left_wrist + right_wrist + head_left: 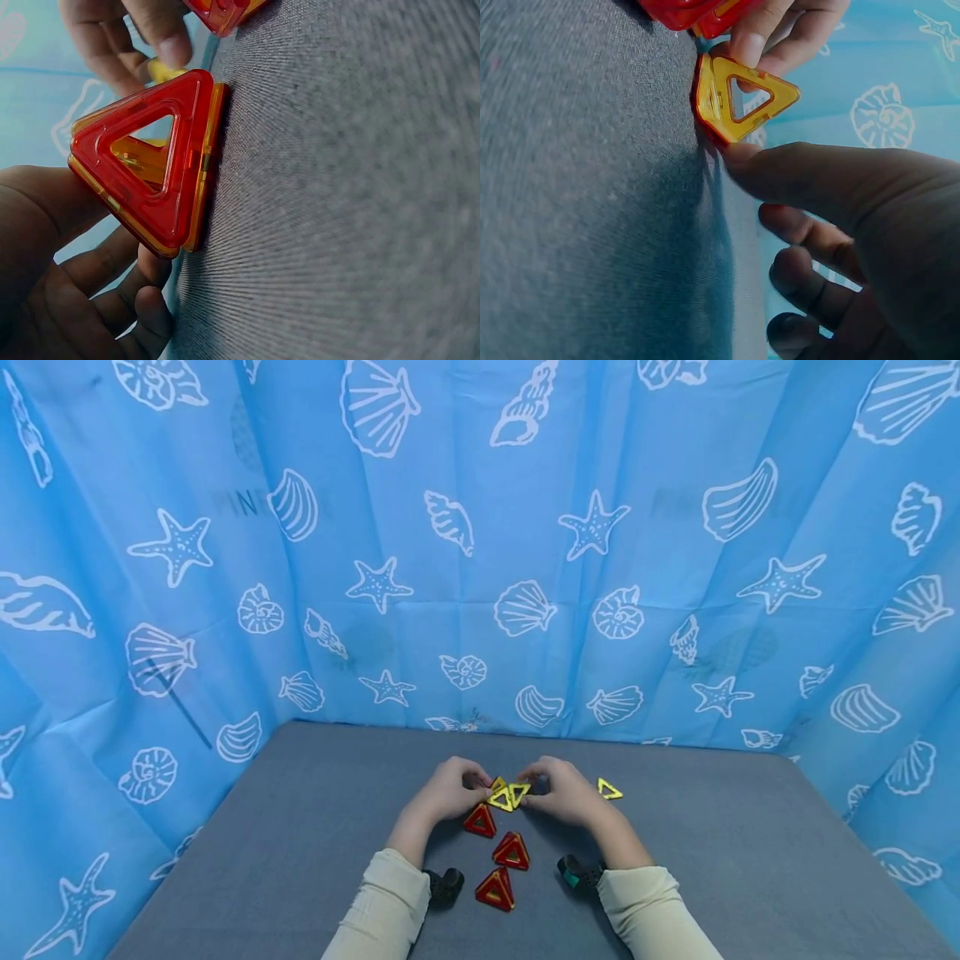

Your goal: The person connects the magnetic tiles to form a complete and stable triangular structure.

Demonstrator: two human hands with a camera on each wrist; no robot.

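Both hands meet at the middle of the grey table (315, 827). My left hand (472, 787) and right hand (542, 792) pinch a small cluster of yellow triangle tiles (508, 795) between their fingertips. In the right wrist view the yellow triangle (739, 97) stands on edge on the cloth, with the right thumb (817, 176) against its lower corner and a left finger (754, 34) on its top. A red triangle pyramid (150, 157) stands just in front of my left hand (82, 292). Two more red pyramids (512, 851) (496, 889) sit nearer me.
One loose yellow triangle (609, 789) lies flat to the right of my right hand. A blue curtain with shells and starfish (480, 568) closes in the table at the back and on both sides. Wrist cameras (444, 887) (579, 874) hang under the sleeves.
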